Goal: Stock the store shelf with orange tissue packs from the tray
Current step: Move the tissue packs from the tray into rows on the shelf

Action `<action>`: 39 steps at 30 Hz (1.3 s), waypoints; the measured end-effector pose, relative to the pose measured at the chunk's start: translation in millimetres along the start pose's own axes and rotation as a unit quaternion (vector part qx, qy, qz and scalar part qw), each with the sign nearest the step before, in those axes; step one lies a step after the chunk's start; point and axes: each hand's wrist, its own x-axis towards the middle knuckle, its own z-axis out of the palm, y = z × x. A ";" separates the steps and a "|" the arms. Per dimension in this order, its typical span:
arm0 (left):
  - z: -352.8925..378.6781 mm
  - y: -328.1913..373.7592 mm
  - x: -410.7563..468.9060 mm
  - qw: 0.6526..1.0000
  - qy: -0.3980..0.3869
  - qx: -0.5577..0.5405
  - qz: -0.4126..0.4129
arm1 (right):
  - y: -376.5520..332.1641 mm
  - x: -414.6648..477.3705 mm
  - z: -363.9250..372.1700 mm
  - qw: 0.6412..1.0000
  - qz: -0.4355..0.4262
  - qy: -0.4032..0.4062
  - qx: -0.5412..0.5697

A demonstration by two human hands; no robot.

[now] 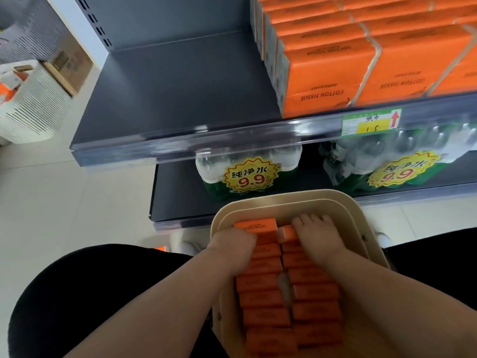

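A beige tray (pixel 281 200) in front of me holds two rows of orange tissue packs (pixel 263 298) standing on edge. My left hand (pixel 232 244) grips the far packs of the left row, one of them (pixel 255 225) showing beyond my fingers. Over the far end of the right row, my right hand (pixel 317 236) curls its fingers round the end packs (pixel 286 232). Above, the dark grey shelf (pixel 165 99) carries stacked orange tissue packs (pixel 335 68) on its right part.
The shelf's left part is bare. A price label (pixel 371 122) sits on its front rail. On the lower shelf stand shrink-wrapped water bottles (pixel 245 174) with 9.9 stickers. At the far left on the floor is a white slatted basket (pixel 31 104) beside a cardboard box (pixel 69 65).
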 end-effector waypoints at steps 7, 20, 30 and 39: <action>-13.6 23.8 12.1 0.996 0.079 0.049 -0.011 | 19.6 -47.6 -58.8 0.995 -0.071 0.072 -0.014; 9.1 23.1 45.5 0.996 -0.001 0.081 -0.041 | 26.2 -67.7 -43.8 0.998 -0.010 0.005 0.066; 9.8 30.1 60.6 0.995 -0.016 0.094 -0.040 | 31.6 -57.5 -40.0 0.996 -0.007 -0.011 0.088; -27.8 36.0 3.3 0.996 0.060 0.058 -0.037 | 25.0 -64.1 -62.4 0.997 0.011 0.037 0.072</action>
